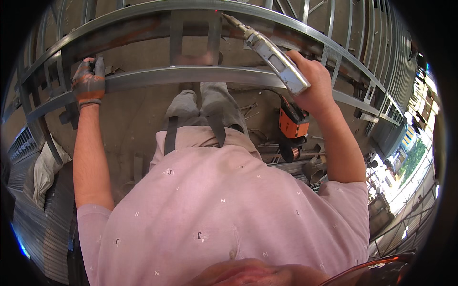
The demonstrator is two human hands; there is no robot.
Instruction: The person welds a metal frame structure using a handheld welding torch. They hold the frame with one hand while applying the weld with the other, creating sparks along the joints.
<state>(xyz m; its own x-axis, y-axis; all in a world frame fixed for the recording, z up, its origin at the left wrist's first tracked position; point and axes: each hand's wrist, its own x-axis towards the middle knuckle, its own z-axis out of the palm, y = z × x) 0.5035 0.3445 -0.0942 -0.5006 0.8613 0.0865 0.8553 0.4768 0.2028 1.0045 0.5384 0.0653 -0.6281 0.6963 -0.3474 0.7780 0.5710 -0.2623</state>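
A grey metal frame of long rails and short crosspieces spans the upper part of the view. My left hand (89,82), in a grey and orange work glove, is closed around the near rail (157,77) at the left. My bare right hand (311,78) grips a silver-grey welding gun (274,57), its fingers partly hidden behind the body. The gun slants up and leftward, its narrow nozzle close to the far rail (191,5). A small red light spot shows on that rail just beyond the tip. Whether the nozzle touches the metal, I cannot tell.
An orange and black machine (292,120) with a copper-coloured wire spool stands on the floor at the right. Metal offcuts lie around it. A pale sack (45,176) rests on stacked metal profiles at the left. More long profiles (403,57) stretch along the right.
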